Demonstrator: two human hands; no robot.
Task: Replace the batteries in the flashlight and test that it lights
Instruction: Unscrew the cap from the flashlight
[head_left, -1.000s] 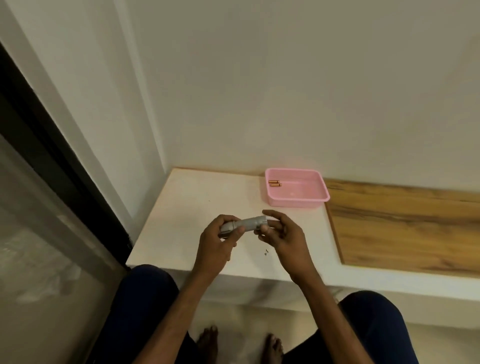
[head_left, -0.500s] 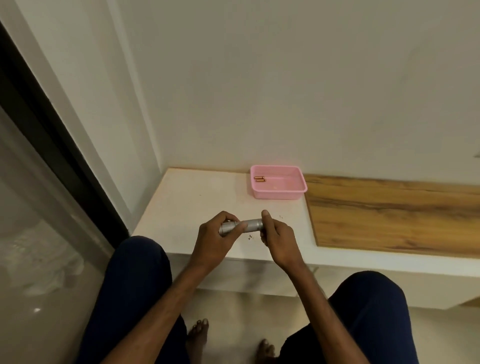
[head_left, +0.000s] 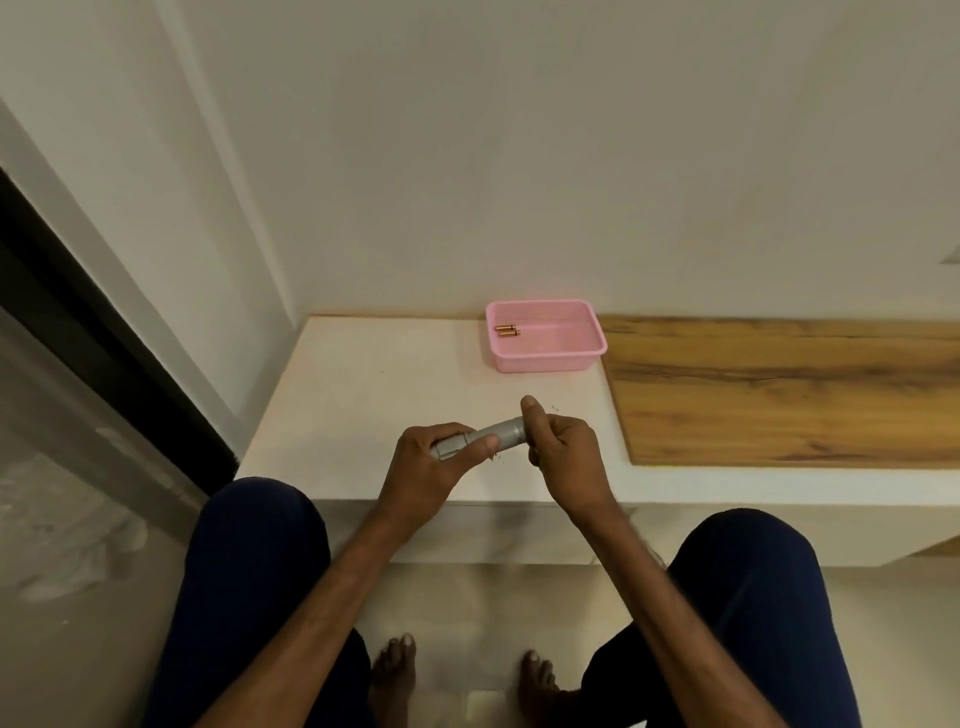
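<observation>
A grey metal flashlight lies level between both hands, just above the front of the white ledge. My left hand grips its left end, thumb along the barrel. My right hand grips its right end, fingers curled round it and thumb up; that end is hidden inside the hand. Two copper-coloured batteries lie side by side in the left part of the pink tray at the back of the ledge.
A wooden panel continues the ledge to the right. A wall rises behind, and a dark-framed glass door stands on the left. My knees and bare feet show below the ledge's front edge. Small dark specks lie near the hands.
The view has shifted a little and the tray sits farther back in it. My right hand has turned on the flashlight's end, its thumb now pointing up. The left hand's grip is the same.
</observation>
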